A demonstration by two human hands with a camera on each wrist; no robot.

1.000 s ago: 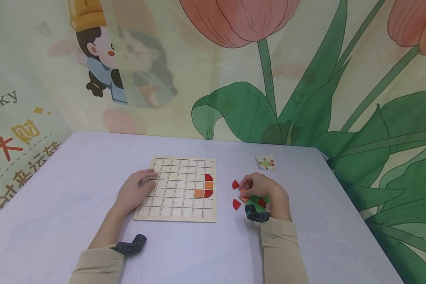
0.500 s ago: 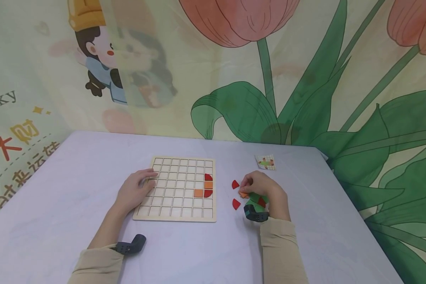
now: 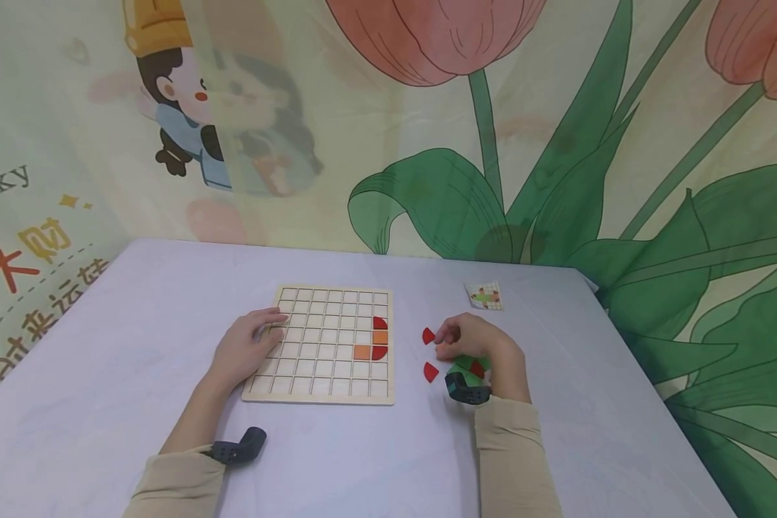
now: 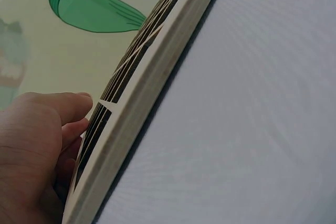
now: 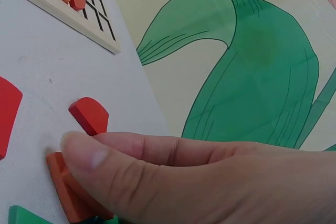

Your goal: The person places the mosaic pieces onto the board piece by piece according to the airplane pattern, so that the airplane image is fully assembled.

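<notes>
In the head view, the left hand (image 3: 249, 342) is resting at the left edge of the gridded board (image 3: 317, 399), its thumb and index finger leaving a moderate gap and touching the rim. The right hand (image 3: 473, 338) is bending its thumb and index finger close together, low over the loose pieces; their tips are hiding whatever lies beneath. Two red pieces (image 3: 380, 324) and two orange squares (image 3: 362, 352) are sitting on the board's right part. Two loose red wedges (image 3: 430, 372) are lying between board and right hand, while green pieces (image 3: 461, 374), with another red one on them, are lying partly covered by that hand and its black wrist camera (image 3: 468, 389). A small picture card (image 3: 485, 296) is lying beyond, on the white-covered bench (image 3: 337, 460). Both forearms are reaching forward.

In the left wrist view, the left thumb is pointing toward the board's edge, the other fingers showing behind it. The board is crossing diagonally.

In the right wrist view, the right thumb and index finger are nearly meeting right by an orange piece (image 5: 62, 187); I cannot tell whether they are pinching it. A red wedge is lying just beyond the fingertips, and the hand is coming in sideways from the right.
</notes>
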